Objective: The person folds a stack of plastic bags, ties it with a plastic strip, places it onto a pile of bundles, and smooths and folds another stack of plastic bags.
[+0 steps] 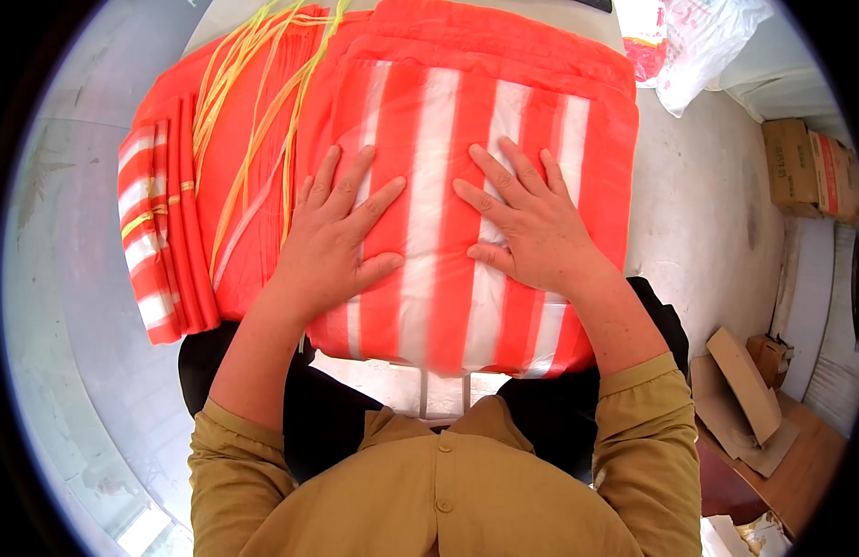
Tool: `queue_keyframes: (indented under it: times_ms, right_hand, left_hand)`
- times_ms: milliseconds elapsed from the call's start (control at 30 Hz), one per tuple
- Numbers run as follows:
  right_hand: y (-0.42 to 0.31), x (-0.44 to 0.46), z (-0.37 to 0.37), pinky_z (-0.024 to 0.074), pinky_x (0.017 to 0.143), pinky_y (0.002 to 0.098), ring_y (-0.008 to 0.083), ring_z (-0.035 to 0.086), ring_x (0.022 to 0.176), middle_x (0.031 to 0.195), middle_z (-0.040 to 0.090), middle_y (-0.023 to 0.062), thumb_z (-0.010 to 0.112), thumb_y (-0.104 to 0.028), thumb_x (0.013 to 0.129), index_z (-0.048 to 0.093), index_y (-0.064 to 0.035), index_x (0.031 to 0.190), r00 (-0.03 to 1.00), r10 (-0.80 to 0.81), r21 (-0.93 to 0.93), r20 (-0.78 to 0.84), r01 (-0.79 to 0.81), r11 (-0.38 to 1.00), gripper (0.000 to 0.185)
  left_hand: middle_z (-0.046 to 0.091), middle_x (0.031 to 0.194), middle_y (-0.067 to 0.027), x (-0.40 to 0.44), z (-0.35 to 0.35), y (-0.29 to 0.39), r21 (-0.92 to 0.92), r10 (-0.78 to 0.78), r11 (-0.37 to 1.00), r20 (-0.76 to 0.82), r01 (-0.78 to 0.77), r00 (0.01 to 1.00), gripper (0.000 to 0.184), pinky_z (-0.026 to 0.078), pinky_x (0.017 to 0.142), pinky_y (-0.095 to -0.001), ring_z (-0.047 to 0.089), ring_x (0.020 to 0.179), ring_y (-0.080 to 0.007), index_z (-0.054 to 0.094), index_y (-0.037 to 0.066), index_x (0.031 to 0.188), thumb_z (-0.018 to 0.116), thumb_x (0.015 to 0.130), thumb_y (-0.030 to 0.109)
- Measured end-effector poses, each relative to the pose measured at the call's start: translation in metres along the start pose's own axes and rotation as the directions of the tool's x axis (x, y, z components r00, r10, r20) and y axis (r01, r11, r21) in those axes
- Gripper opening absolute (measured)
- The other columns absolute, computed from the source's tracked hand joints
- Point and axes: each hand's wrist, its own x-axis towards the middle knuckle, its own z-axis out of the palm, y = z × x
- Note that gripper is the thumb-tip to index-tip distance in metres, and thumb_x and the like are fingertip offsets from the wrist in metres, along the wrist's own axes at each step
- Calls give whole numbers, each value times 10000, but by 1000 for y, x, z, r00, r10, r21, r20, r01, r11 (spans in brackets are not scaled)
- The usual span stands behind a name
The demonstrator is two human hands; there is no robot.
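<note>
My left hand (341,227) lies flat with fingers spread on a red-and-white striped plastic bag (432,186). To its right, my right hand (531,223) presses flat on the same bag, fingers apart too. The striped bag is the top one of a thick stack of red plastic sheets (610,139), whose front edge hangs toward my lap. Left of my left hand are yellow and orange ties (248,84), draped loosely over the red plastic. Beyond them, several rolled striped bundles (149,232) lie side by side, one with a yellow tie around it.
A translucent white plastic bag (703,46) is at the upper right. Cardboard boxes (805,172) stand against the right side, with an opened carton (745,399) lower down. A pale table surface (675,186) shows beside the stack. My lap is directly below the stack's front edge.
</note>
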Motion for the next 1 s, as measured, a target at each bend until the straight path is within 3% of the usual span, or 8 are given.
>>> queue_keyframes:
  times_ms: [167,467,567,867,1000]
  right_hand:
    - [1,0,2,181,1271,621,345,234,1584,1702,335,74,703,-517,942,530,-213,1542,998,-29,3,-53,29,1000,695]
    - [1,0,2,181,1272,618,342,232,1585,1704,334,71,696,-521,945,533,-214,1541,998,-26,9,-54,26,1000,690]
    - [1,0,2,177,1274,617,341,229,1587,1705,332,71,693,-520,947,531,-214,1542,998,-27,6,-50,28,1000,689]
    - [0,1,0,165,1283,609,351,199,1607,1738,274,65,735,-501,910,518,-212,1553,1000,-10,18,-29,11,1000,738]
    - [-4,-1,-6,190,1276,604,373,250,1582,1699,335,102,776,-434,895,551,-178,1515,1000,-4,66,-9,5,998,707]
  left_hand:
    - [277,1726,-116,0,1,0,-8,-1,1000,-2,1,1000,833,257,1235,-637,195,1594,-443,520,263,1564,791,811,493]
    - [271,1731,-112,0,1,-1,-9,-2,1000,-3,2,1000,830,258,1233,-643,193,1597,-440,520,267,1565,787,814,498]
    - [268,1730,-136,1,-5,3,4,-7,1000,28,7,1000,810,239,1271,-573,181,1594,-457,514,216,1567,772,846,480]
    - [270,1727,-138,0,-2,1,-7,8,1000,8,-8,1000,808,246,1265,-584,183,1590,-465,518,209,1562,777,842,466]
    - [282,1724,-127,-1,2,-2,-16,14,1000,-12,-14,1000,800,263,1245,-609,208,1580,-471,520,236,1561,769,845,492]
